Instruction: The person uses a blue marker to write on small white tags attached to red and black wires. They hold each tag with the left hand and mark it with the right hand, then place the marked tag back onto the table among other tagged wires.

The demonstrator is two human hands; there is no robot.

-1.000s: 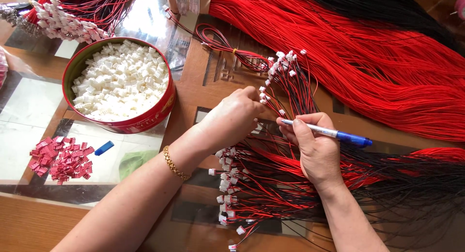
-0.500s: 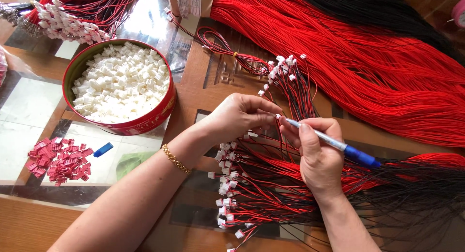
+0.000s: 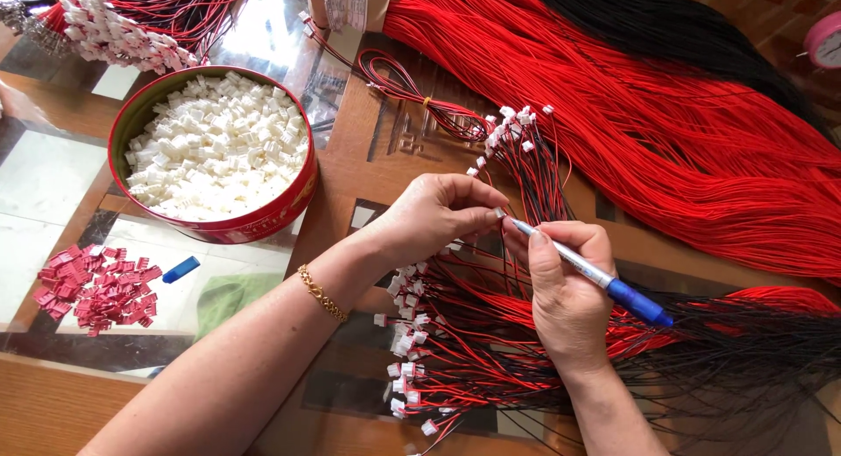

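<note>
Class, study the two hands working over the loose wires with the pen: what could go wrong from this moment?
1. The pen tip in the right hand meets a tiny white connector pinched by the left hand; a slip might jab a fingertip.
2. Loose red and black wires lie tangled under both hands, so pulling one could drag others.
3. The left forearm is near the red tin of white connectors and could nudge it.

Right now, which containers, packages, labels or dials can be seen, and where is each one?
Tin: left of the hands, round, red, full of white connectors.
Bag: top centre, clear plastic around the red wire bundle's end, with a pale label.
Clock: top right edge, round, pink rim, white dial, partly cut off.
</note>
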